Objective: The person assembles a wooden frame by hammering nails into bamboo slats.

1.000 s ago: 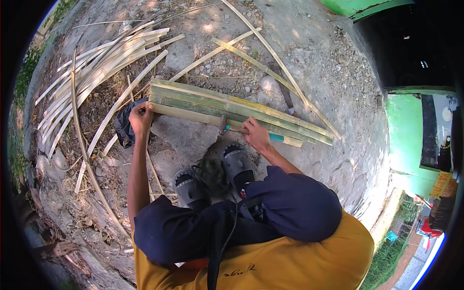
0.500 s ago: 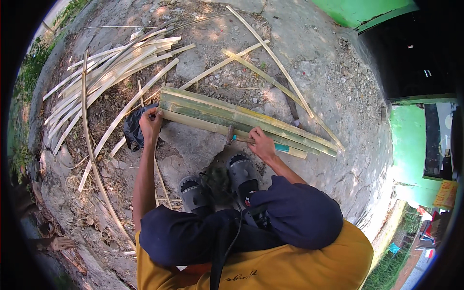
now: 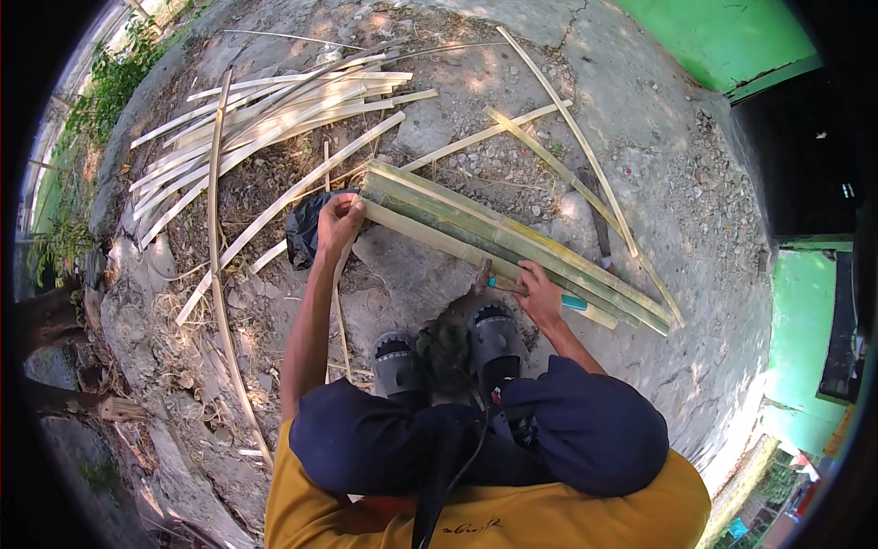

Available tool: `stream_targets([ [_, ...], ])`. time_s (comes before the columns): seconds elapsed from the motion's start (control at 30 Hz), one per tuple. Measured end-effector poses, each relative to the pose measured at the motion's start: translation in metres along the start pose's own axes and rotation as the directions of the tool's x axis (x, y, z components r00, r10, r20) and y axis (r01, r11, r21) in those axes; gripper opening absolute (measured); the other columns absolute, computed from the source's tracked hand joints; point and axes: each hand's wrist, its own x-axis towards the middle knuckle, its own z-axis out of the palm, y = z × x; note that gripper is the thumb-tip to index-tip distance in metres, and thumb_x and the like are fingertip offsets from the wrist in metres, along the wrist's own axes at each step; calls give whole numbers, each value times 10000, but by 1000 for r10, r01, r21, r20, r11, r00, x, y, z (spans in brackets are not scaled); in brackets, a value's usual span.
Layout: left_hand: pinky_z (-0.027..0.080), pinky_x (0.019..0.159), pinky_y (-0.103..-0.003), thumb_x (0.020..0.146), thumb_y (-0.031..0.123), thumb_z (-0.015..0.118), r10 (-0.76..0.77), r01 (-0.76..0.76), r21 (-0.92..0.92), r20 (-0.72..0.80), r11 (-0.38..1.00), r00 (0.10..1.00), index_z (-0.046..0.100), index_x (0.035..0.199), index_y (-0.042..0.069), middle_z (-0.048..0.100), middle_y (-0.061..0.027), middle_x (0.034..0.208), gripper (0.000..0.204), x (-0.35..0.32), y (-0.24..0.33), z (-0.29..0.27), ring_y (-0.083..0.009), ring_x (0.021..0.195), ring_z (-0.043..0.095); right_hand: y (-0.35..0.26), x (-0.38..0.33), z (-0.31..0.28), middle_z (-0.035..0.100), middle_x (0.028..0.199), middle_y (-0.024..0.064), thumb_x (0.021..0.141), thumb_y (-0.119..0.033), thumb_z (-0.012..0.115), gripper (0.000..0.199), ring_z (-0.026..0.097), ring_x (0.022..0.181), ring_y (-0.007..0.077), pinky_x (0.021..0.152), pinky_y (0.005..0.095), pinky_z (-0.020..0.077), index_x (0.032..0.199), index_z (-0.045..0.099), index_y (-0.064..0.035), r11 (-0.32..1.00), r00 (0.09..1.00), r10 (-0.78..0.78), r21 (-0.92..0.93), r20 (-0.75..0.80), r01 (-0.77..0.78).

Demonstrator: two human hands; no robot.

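Observation:
Several split bamboo slats (image 3: 512,229), green and pale, lie side by side in a long row, slanting from upper left to lower right in front of my feet. My left hand (image 3: 340,220) is closed at the left end of the nearest pale slat, thumb and fingers pinching its tip. Closed round the handle of a hammer (image 3: 501,283) is my right hand (image 3: 540,295), by the near edge of the row. The hammer has a teal-banded handle, and its head points left, just on my side of the pale slat.
A pile of loose pale strips (image 3: 265,123) covers the ground at upper left. A black plastic bag (image 3: 302,240) sits beside my left hand. Longer strips (image 3: 572,137) cross beyond the row. My sandals (image 3: 498,331) are close to it; a green wall (image 3: 796,329) stands at right.
The whole view has shifted, so the scene sits farther right. The hammer head has come toward me, from over the pale slat to beside its near edge. My left hand keeps its pinch.

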Motion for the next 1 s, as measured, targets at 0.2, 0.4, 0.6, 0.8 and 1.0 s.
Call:
stream_targets([
  [0.2,510,641,-227,959,120,791,1,3,72,-50,997,999,728,1139,-10,743,-36,924,231,7,-16,-1,-78,731,637,2,-5,-2,651,1250,-34,743,-162,847,285,723,813,265,650,419,587,938,640,-141,999,999,-22,38,-41,24],
  [0.4,571,759,-258,991,135,763,12,-22,-162,-63,987,998,699,1224,-13,753,-58,1057,284,7,-15,2,-115,886,697,6,12,-27,654,1240,-36,748,-79,770,252,722,847,271,650,430,581,949,638,-153,999,998,-49,13,-31,49],
  [0.6,426,1212,-391,1079,132,591,130,-78,-337,135,938,982,348,1609,-19,451,-188,1617,603,11,57,20,-261,1456,497,29,83,-62,663,1270,-18,758,-31,710,244,719,919,297,731,440,586,966,633,-134,995,993,-46,85,-107,55],
  [0.8,326,1277,-406,1074,163,570,128,-93,-165,221,982,967,251,1662,32,313,-196,1696,683,4,92,52,-293,1556,347,67,138,-58,702,1204,20,815,-39,687,203,703,1005,338,811,447,578,1003,654,-110,985,975,55,172,-217,-17],
  [1.0,336,1244,-457,1036,178,664,126,-116,-54,256,992,958,265,1658,36,315,-211,1697,752,-9,66,56,-366,1556,345,103,143,-48,698,1183,35,818,-42,706,223,690,1063,340,847,465,567,1031,681,-103,971,974,184,174,-128,-161],
])
